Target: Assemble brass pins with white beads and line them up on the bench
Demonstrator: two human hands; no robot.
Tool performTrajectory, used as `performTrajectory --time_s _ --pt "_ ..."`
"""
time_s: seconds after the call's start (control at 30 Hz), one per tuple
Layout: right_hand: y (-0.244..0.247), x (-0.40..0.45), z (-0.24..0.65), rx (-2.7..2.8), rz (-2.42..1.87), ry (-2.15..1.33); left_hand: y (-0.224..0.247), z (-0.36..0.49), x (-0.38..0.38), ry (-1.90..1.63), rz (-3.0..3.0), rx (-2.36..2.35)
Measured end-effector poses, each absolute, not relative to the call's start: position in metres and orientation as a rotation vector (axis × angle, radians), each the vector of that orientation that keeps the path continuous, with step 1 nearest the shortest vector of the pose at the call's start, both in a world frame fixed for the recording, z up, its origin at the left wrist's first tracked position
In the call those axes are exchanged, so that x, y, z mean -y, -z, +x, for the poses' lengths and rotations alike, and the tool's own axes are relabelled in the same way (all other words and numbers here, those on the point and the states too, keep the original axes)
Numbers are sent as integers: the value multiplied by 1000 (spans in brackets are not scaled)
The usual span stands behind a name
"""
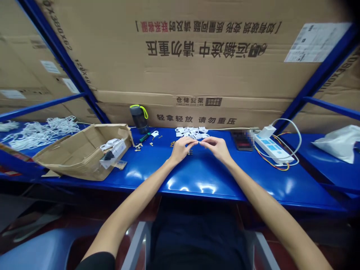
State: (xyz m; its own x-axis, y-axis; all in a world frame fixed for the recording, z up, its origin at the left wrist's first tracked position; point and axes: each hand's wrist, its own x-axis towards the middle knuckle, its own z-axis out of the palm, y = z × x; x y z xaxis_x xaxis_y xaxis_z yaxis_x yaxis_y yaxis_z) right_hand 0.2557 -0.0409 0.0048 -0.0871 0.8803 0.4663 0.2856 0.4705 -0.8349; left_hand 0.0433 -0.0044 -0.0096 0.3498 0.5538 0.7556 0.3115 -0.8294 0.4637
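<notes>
My left hand point(180, 148) and my right hand point(218, 148) meet above the middle of the blue workbench point(213, 180). Their fingertips pinch a small white plastic part point(199, 143) from both sides, and my fingers hide most of it. Just behind my hands lies a heap of white plastic pieces point(191, 132). Below my left fingers stands a small dark metal-pronged piece point(190, 152). Further left are scattered small brass pieces point(138, 146) and a green-handled screwdriver point(144, 137).
A torn cardboard box point(81, 153) holding white pieces sits at the left, beyond it a tangle of white cords point(42, 131). A dark bottle point(137, 119), a blurred phone point(242, 139), a white power strip point(272, 150) and a white bag point(340, 143) stand along the bench. Large cardboard cartons rise behind.
</notes>
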Motion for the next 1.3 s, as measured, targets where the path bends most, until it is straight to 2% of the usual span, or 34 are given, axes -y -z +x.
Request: performTrajectory --time_s 1.03,1.3 --pt "7 36 248 1797 -1051 -690 4 20 -8 -1197 2586 -804" --pt "11 16 233 1920 -1103 -537 14 1 -28 -1049 2727 -858"
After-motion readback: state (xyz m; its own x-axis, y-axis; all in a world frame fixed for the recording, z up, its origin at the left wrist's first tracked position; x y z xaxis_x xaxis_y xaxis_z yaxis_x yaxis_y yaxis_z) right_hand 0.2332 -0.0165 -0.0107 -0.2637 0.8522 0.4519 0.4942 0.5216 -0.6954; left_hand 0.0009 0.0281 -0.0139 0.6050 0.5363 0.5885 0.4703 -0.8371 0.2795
